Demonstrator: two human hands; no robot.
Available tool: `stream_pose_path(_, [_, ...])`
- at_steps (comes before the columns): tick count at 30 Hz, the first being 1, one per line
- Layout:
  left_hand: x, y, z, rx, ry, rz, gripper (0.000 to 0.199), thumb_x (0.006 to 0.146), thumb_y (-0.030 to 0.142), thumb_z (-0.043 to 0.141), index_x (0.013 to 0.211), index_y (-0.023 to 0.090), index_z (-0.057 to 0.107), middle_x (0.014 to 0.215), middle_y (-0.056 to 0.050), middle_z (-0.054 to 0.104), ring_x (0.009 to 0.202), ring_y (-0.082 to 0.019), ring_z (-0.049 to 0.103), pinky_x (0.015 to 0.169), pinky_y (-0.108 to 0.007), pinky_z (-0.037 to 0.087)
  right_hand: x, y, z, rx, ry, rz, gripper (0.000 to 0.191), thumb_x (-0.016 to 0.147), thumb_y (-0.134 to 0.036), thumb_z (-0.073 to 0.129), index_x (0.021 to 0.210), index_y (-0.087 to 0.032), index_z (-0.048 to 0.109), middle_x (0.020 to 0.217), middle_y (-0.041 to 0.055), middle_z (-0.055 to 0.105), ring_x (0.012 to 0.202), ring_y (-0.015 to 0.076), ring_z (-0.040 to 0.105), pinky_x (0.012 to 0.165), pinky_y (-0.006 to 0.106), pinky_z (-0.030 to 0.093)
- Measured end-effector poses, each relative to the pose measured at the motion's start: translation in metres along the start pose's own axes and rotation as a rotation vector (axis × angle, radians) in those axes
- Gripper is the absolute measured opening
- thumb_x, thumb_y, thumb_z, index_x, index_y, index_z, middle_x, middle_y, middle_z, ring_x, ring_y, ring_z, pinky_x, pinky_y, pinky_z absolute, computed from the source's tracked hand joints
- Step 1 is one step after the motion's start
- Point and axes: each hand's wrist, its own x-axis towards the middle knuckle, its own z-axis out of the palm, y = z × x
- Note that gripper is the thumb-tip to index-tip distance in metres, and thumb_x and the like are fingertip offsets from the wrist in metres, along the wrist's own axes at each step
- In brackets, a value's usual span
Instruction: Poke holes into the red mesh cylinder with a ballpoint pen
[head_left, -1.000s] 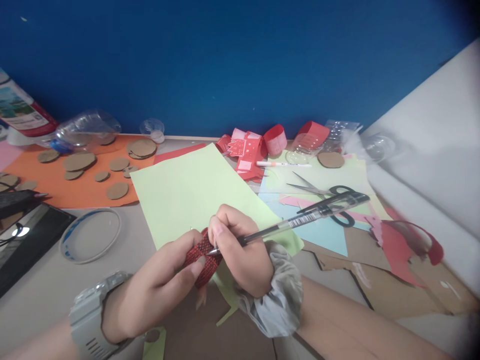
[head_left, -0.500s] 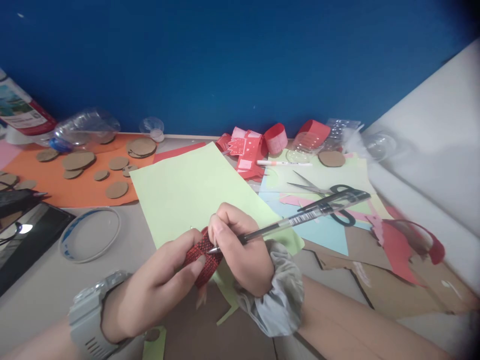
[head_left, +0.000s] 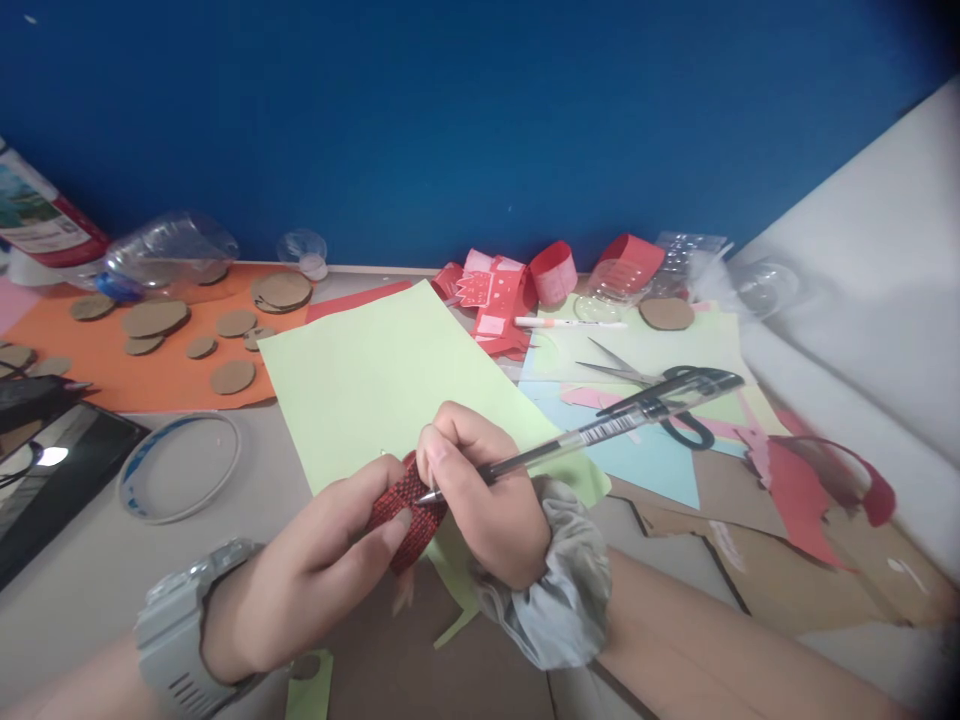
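Observation:
My left hand [head_left: 330,560] pinches a small piece of dark red and black woven material [head_left: 417,540] between thumb and fingers. A clear-barrelled pen [head_left: 600,432] with a black cap on its far end is gripped in my right hand [head_left: 476,500]. Its metal tip lies against or just over the woven piece; contact cannot be told for certain. My right fingertips also come up to the upper edge of the piece. Beneath both hands lies a large pale green sheet of paper [head_left: 390,370], with part of it covered by them.
Black-handled scissors [head_left: 690,430] lie on paper scraps to the right. Red paper strips and loops [head_left: 499,300] sit at the back. Cardboard discs [head_left: 232,377] rest on orange paper at left, near a tape ring [head_left: 237,460] and a plastic bottle [head_left: 169,255]. A blue partition [head_left: 450,130] stands behind.
Both hands keep nearly the same grip and place. The pen tip has shifted very slightly on the woven piece, and the whole view has moved a little.

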Motion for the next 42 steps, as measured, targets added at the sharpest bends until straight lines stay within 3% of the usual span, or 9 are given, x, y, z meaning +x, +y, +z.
stream_pose_path(18, [0.000, 0.000, 0.000, -0.042, -0.008, -0.015, 0.019, 0.103, 0.028, 0.047, 0.087, 0.021, 0.054, 0.071, 0.000, 0.067, 0.065, -0.017, 0.057, 0.067, -0.029, 0.045, 0.001, -0.004, 0.000, -0.029, 0.007, 0.024, 0.033, 0.093, -0.026, 0.054, 0.065, -0.024, 0.037, 0.059, -0.0064, 0.033, 0.056, 0.0113, 0.033, 0.053, 0.027, 0.029])
stream_pose_path(25, [0.003, -0.004, -0.008, -0.169, -0.086, -0.013, 0.021, 0.104, 0.030, 0.049, 0.086, 0.019, 0.053, 0.073, 0.000, 0.062, 0.062, -0.016, 0.060, 0.064, -0.027, 0.046, 0.000, 0.001, 0.001, -0.006, 0.047, -0.026, 0.034, 0.095, -0.025, 0.051, 0.065, -0.023, 0.036, 0.060, -0.0060, 0.033, 0.056, 0.0114, 0.034, 0.054, 0.027, 0.030])
stream_pose_path(33, [0.001, -0.010, -0.009, -0.267, -0.085, 0.022, 0.021, 0.105, 0.029, 0.052, 0.087, 0.018, 0.055, 0.073, 0.002, 0.062, 0.060, -0.013, 0.060, 0.059, -0.024, 0.048, 0.002, -0.005, 0.002, -0.002, 0.025, -0.008, 0.032, 0.091, -0.023, 0.055, 0.064, -0.024, 0.037, 0.059, -0.0070, 0.034, 0.055, 0.0103, 0.034, 0.053, 0.026, 0.030])
stream_pose_path(42, [0.002, -0.003, -0.008, -0.254, -0.062, -0.027, 0.017, 0.102, 0.027, 0.053, 0.087, 0.018, 0.054, 0.071, 0.002, 0.061, 0.057, -0.014, 0.060, 0.058, -0.025, 0.049, 0.001, -0.005, 0.004, -0.044, 0.020, 0.029, 0.034, 0.089, -0.026, 0.059, 0.065, -0.024, 0.035, 0.058, -0.0075, 0.032, 0.054, 0.0100, 0.032, 0.051, 0.026, 0.028])
